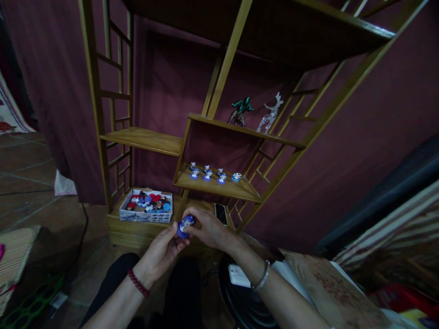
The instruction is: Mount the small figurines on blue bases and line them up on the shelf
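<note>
Between both hands, in front of the lowest shelf, is a small purple and white figurine (185,226). My left hand (163,250) grips its base from the left, palm partly turned up. From the right, my right hand (207,227) pinches its upper part with thumb and fingers. Ahead, on the small middle shelf (219,188), stand similar purple and white figurines (207,175) in a front row, with dark and white ones behind. A blue-based figurine (236,177) stands at the right of them. Down to the left, an open box (146,217) holds several red, blue and purple figurines jumbled together.
A phone (220,214) lies on the bottom shelf, right of my hands. Higher up stand a green and brown figure (241,111) and a clear deer figure (270,113). A white power strip (239,276) rests on a round black object (245,304) beneath my right forearm.
</note>
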### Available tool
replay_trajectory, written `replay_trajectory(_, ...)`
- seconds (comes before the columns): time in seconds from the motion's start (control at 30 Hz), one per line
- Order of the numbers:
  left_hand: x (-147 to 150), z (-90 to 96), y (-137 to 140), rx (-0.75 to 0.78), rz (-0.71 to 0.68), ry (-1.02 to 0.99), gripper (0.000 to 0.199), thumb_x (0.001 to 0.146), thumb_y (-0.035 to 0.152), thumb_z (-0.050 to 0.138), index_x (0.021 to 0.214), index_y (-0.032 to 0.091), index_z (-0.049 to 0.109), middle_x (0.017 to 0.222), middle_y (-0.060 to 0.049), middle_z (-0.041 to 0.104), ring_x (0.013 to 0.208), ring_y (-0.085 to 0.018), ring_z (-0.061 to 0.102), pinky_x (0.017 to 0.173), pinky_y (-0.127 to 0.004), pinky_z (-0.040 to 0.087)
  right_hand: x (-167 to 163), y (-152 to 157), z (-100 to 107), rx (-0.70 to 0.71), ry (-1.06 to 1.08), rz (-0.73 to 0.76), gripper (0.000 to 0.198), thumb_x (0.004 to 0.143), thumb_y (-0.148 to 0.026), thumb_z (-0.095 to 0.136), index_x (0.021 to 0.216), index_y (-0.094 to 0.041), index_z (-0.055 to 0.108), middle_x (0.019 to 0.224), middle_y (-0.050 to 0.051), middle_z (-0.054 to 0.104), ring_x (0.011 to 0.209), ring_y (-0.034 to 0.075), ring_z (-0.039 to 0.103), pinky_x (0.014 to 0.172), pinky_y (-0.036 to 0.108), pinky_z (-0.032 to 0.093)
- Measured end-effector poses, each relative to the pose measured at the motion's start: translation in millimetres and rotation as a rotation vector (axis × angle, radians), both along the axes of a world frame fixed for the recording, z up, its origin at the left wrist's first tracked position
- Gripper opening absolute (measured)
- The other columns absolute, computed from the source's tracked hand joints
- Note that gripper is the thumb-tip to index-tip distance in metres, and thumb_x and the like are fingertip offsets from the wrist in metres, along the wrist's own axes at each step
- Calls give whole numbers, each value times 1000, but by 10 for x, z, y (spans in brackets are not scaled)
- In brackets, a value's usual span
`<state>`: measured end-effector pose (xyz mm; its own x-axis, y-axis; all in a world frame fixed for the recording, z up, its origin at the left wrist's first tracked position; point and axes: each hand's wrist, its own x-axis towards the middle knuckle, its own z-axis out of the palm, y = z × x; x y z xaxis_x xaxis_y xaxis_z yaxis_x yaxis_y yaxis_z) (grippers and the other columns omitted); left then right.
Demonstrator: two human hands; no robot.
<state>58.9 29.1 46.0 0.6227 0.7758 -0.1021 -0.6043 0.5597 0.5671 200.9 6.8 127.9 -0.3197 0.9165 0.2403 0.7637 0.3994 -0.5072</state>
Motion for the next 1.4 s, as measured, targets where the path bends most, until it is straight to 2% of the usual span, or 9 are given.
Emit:
replay_trajectory(0.23, -17, 43, -19, -10, -2, -3, 19, 79, 25, 56, 85, 9, 63, 80, -9, 65, 69, -12, 60, 62, -21, 50, -9, 17, 75, -11, -32, 53, 15, 76, -23, 56, 91, -21, 53, 80, -1, 56, 75, 12, 52, 68, 22, 38)
replay_trajectory(0.5, -12, 50, -3, -43, -29, 16, 21, 79, 27, 55, 83, 8, 63, 78, -10, 64, 69, -13, 61, 61, -20, 50, 24, 20, 36, 0, -11, 55, 17, 76, -23, 56, 93, -20, 54, 83, 0, 58, 76, 12, 52, 69, 23, 38)
replay_trajectory(0.77, -56, 152, 130, -99, 30, -71, 14, 80, 23, 55, 84, 10, 60, 77, -6, 62, 67, -12, 60, 59, -19, 49, -70, 129, -53, 28, 268, -95, 31, 73, -24, 58, 103, -21, 52, 94, 1, 60, 85, 14, 56, 77, 28, 43)
replay_trajectory(1.03, -138, 185, 180, -166, 59, -89, 16, 81, 23, 53, 84, 9, 60, 74, -6, 61, 65, -11, 59, 56, -18, 49, -176, 233, -198, -67, 481, -94, 26, 74, -28, 58, 98, -19, 53, 89, 2, 62, 80, 13, 57, 76, 29, 46)
replay_trajectory(1.23, -190, 135, 189, -126, 48, -72, 17, 79, 26, 55, 84, 10, 61, 72, -6, 62, 63, -11, 60, 54, -19, 48, -234, 255, -213, -85, 479, -96, 23, 74, -29, 59, 93, -18, 54, 86, 1, 61, 79, 13, 57, 75, 28, 46)
replay_trajectory(1.4, -217, 122, 181, -189, 84, -75, 14, 79, 23, 56, 79, 10, 60, 68, -5, 60, 61, -10, 58, 55, -18, 48, -257, 261, -180, -60, 412, -70, 23, 73, -29, 59, 93, -18, 55, 86, 0, 61, 79, 13, 56, 76, 28, 45)
